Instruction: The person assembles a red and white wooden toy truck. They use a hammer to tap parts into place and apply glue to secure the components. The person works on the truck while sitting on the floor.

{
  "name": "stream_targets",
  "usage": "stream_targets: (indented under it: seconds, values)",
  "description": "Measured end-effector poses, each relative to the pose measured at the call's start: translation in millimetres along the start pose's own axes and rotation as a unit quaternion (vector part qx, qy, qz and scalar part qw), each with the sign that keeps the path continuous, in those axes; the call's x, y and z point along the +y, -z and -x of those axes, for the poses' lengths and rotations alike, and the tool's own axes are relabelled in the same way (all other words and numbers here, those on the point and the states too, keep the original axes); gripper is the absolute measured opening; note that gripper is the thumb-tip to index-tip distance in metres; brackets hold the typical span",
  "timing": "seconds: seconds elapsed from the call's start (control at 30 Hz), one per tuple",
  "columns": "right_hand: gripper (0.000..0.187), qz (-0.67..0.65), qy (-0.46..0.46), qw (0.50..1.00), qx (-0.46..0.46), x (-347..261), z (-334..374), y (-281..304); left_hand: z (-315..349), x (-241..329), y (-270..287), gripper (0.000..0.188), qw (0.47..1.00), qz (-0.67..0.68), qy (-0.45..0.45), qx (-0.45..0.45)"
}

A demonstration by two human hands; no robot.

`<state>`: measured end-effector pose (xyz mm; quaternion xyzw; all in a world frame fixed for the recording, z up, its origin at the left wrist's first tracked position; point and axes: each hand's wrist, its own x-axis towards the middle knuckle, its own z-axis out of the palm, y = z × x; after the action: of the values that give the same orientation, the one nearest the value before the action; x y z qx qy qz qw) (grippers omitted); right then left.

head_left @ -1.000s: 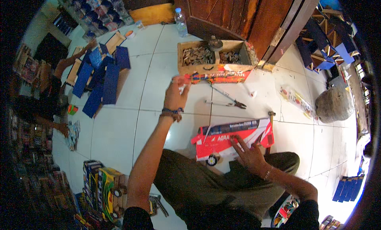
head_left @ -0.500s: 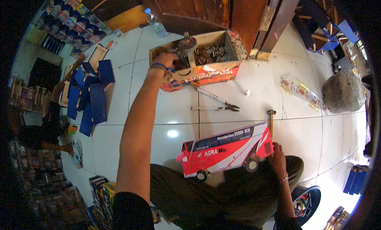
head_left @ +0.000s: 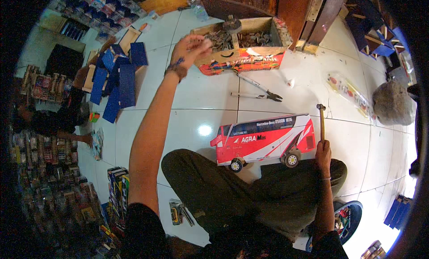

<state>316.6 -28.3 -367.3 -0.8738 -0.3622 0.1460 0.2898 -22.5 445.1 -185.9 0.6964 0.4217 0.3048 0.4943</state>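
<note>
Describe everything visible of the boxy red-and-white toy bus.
The toy bus has a smooth, printed-looking red-and-white skin, a dark window band, lettering, and a red piece jutting at left. Two black wheels with pale hubs line its lower edge. It rests before the person's dark trousers, right end higher in view. The left hand is away, the right hand beside it; contact there or with the trousers is unclear.

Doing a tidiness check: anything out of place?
Pliers lie on the floor beyond the toy bus, handles spread, not put away. At left, blue panels lie jumbled, overlapping at mixed angles rather than stacked.
</note>
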Motion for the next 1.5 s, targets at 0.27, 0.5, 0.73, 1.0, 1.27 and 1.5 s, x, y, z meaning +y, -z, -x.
stream_targets:
  seconds: [0.27,0.5,0.73,1.0,1.27,1.5]
  values:
    - [0.024,-0.173,-0.068,0.98,0.068,-17,18,20,134,35,13,0.031,0.956,0.284,0.062,0.034]
    - [0.021,-0.206,-0.07,0.974,0.07,-30,49,32,182,24,-12,0.022,0.956,0.262,0.131,-0.027]
    - [0.022,-0.174,-0.076,0.979,0.073,-42,64,36,224,-6,-93,0.019,0.931,0.27,0.201,-0.139]
    - [0.023,-0.158,-0.029,0.981,0.105,-54,59,32,234,1,-130,0.021,0.958,-0.106,0.043,-0.262]
    - [0.019,-0.205,-0.116,0.971,0.047,-55,52,30,183,3,-157,0.035,0.905,-0.316,-0.212,-0.191]
    - [0.021,-0.261,-0.108,0.959,0.034,-55,44,29,-6,25,-161,0.033,0.931,-0.259,-0.248,-0.066]
